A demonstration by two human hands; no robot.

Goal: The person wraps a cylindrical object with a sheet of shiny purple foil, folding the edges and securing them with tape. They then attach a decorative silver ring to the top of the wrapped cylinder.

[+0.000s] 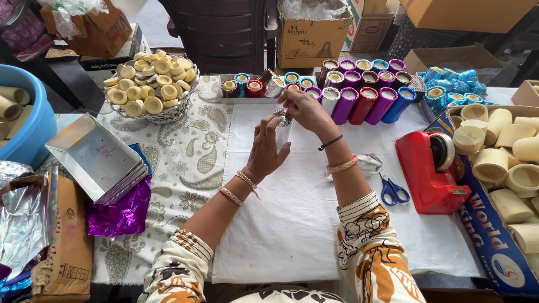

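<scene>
Small silver-wrapped cylinder (282,132), mostly hidden, is pinched closed by left hand (265,151) and right hand (306,109), left of red tape dispenser (429,171); brown cardboard box (310,33) behind.

The table (292,235) is covered by a white cloth (281,224) and a paisley cloth (185,163) — on them lie blue scissors (393,191), a red tape dispenser (429,171) and a wire basket (163,115).
</scene>
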